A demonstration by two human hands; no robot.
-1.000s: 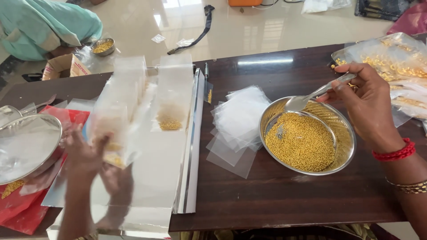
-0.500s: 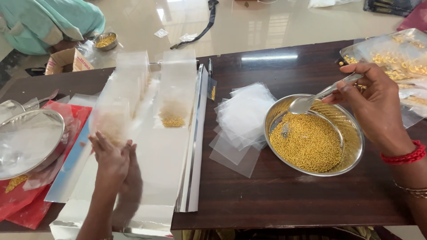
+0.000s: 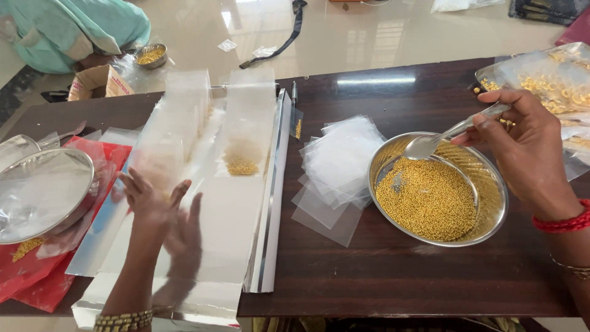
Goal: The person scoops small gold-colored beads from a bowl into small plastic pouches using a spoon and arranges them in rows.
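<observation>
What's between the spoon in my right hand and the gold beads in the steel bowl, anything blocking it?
Nothing visible. The right hand holds the spoon over the steel bowl, its scoop just above the gold beads. The stack of clear pouches lies left of the bowl, outside its rim.

Bare forearms on both sides, no sleeves showing. The left hand (image 3: 150, 200) wears a stack of gold bangles (image 3: 123, 320) at the wrist. The right hand (image 3: 528, 147) carries a red thread band (image 3: 562, 222) round its wrist, and further up, a thin gold bangle (image 3: 574, 268).
</observation>
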